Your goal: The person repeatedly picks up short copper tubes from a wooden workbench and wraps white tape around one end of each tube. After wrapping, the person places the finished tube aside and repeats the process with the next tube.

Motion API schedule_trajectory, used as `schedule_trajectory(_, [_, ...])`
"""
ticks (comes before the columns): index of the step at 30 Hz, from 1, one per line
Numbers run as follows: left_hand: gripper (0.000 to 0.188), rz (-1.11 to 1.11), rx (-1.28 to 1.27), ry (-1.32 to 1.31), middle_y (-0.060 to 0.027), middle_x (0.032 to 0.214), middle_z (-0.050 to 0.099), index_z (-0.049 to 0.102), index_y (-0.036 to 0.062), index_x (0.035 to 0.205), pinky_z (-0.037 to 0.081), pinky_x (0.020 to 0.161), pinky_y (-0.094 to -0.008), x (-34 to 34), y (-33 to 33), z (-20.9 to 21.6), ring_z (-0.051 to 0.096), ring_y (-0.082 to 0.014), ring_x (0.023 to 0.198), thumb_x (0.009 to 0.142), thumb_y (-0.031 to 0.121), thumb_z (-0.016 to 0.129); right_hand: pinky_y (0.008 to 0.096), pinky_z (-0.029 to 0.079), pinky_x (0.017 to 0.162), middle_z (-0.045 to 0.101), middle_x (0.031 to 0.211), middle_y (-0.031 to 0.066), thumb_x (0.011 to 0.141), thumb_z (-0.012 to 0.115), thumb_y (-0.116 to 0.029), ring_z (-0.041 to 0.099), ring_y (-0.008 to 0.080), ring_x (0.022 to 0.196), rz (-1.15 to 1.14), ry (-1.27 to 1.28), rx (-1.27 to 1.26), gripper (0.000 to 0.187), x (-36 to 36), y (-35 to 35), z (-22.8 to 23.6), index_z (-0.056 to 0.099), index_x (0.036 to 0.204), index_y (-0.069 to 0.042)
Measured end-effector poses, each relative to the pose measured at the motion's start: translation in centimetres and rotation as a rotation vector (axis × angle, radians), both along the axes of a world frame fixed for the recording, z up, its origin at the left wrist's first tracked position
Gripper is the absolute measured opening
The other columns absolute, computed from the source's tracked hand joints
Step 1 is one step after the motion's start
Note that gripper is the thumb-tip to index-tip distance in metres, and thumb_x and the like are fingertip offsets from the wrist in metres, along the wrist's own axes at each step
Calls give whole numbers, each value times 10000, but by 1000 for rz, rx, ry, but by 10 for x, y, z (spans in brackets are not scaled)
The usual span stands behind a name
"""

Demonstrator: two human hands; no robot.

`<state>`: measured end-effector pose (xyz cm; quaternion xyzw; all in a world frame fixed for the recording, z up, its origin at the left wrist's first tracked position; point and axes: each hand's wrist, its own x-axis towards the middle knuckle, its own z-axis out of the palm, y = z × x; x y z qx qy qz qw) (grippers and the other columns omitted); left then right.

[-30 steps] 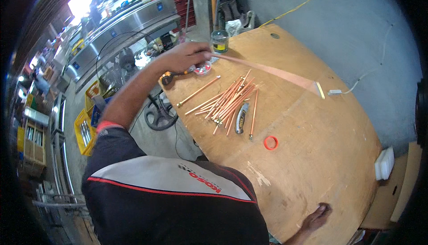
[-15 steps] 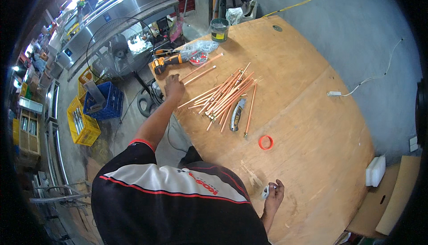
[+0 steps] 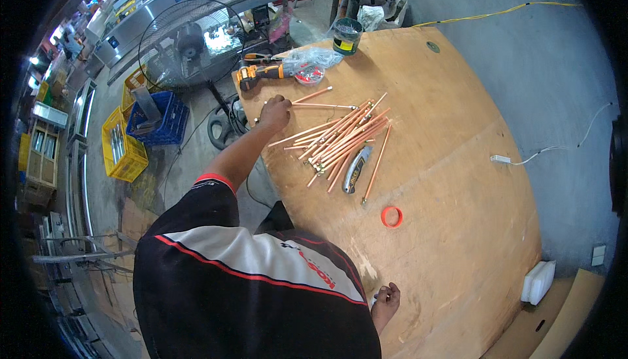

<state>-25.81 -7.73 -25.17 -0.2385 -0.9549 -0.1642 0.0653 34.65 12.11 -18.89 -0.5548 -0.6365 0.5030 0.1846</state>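
Observation:
My left hand point(image 3: 276, 112) is closed over the near ends of two thin copper tubes at the table's left edge. One tube point(image 3: 314, 95) slants up and away; the other point(image 3: 327, 105) points right, its far end at the pile. The pile of copper tubes point(image 3: 347, 131), several with brass-coloured end fittings, lies to the right of that hand. Beside the pile are a grey utility knife point(image 3: 357, 169) and a single tube point(image 3: 377, 163). Near the front edge my right hand point(image 3: 387, 299) has curled fingers around a small white object point(image 3: 374, 301), mostly hidden.
An orange tape ring point(image 3: 392, 217) lies mid-table. At the back left are an orange-black power tool point(image 3: 255, 76), a plastic bag point(image 3: 313, 58), a red-white tub point(image 3: 310, 75) and a dark bucket point(image 3: 347, 35). A fan point(image 3: 190, 40) stands left; a white connector point(image 3: 500, 159) is at the right edge.
The near tube in my left hand has swung from slanting away to pointing right, toward the pile. My right hand has drawn closer to my body, hiding more of the white object.

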Motion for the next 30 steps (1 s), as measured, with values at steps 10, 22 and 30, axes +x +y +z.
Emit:
schedule_trajectory(10, [290,211,-69,-102,-144,1051,651,655,100,1090,491,899,-462,9,-41,10,618,-341,1027,802,137,640,287,475,629,625,922,110,886,585,-74,566,167,691,61,-74,94,339,-6,25,12,558,1201,48])
schedule_trajectory(22, [277,86,361,136,-174,926,682,654,55,1102,524,773,-405,58,-63,179,682,-307,848,835,129,650,297,489,663,644,977,140,901,622,-130,596,187,726,200,-24,263,334,-42,37,34,589,1187,40])
schedule_trajectory(30, [374,-531,1265,-93,-58,953,679,616,50,1157,543,790,-290,123,-1,308,658,-137,853,811,25,755,290,508,725,661,957,117,923,625,-140,607,159,796,331,171,229,305,-102,15,81,609,1161,50])
